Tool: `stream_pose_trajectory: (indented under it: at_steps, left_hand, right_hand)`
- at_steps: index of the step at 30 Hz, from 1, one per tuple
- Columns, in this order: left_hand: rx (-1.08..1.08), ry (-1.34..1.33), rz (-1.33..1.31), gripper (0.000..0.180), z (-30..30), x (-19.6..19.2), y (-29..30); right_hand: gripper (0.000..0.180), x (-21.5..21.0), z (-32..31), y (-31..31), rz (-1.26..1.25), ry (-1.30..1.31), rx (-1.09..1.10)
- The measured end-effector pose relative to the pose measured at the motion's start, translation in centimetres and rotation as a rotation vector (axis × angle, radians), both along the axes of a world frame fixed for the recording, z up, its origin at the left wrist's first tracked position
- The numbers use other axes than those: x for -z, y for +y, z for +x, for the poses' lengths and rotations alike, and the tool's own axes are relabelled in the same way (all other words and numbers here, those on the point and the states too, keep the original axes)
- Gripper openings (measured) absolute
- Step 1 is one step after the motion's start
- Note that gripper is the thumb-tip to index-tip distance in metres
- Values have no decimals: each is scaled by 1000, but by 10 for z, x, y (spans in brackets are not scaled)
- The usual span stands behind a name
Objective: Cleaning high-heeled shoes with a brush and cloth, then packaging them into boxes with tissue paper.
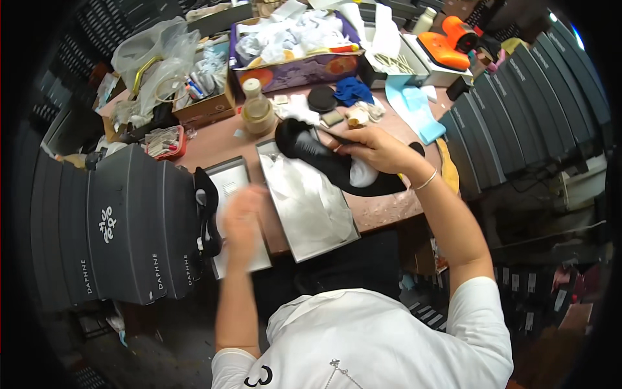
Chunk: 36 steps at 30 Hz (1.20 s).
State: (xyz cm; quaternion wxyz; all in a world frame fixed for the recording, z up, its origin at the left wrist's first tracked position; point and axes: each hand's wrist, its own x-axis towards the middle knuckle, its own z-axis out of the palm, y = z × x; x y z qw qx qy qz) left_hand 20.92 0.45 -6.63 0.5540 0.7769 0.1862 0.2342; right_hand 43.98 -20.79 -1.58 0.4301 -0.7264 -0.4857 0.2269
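Far left: a stack of dark grey shoe boxes [110, 227] lying on their sides, at least five, edges merging toward the rim. Leaning against the stack's right face: a second black shoe [207, 214], untouched, at the left edge of a shallow grey box lid [236, 178].

Over that lid: the left hand [243, 217], smeared by motion, nothing visible in it. Cannot tell whether the fingers are spread or curled.

Just right of the lid: an open shoe box [293, 249] lined with white tissue paper [311, 201], no shoe inside.

Above the box's far end, off the table: a black shoe [317, 155], toe pointing far-left, a white stuffing wad showing at its opening. Clamped around its heel end: the right hand [379, 149], fingers closed over the upper, a thin bangle [426, 180] on the wrist.

Judged step: one shoe of the pair held for handling or packing, with the lined box open beneath it. Next move calls for a steady right-hand hold, a free left hand to part the tissue, and the shoe lowered flat without crushing the paper.

Far side of the table: a roll of tape with a small bottle on it [258, 110], a purple carton of white paper [291, 52], a black round disc [322, 98], a blue cloth [353, 91], a pale blue sheet [414, 107] and an orange handheld device [447, 45]. Right: a slanted row of dark boxes [518, 110], about seven.

Count: two black shoes, one open box, one lid, two hands.
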Motion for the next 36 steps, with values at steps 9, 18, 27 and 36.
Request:
stream_pose_trajectory:
  at_steps: [9,18,27,36]
  left_hand:
    - [938,323,-1563,92,-4,-7,-29]
    - [341,64,-1244,96,-18,7,-75]
    - [133,178,-1281,95,-33,14,-92]
    - [45,100,-1135,88,-26,9,-85]
  right_hand:
    - [20,-10,-96,57,-58,-237,-592]
    - [58,38,-114,35,119,-263,62]
    - [92,48,-105,39,142,57,-144]
    - [72,57,-133,46,14,-110,154]
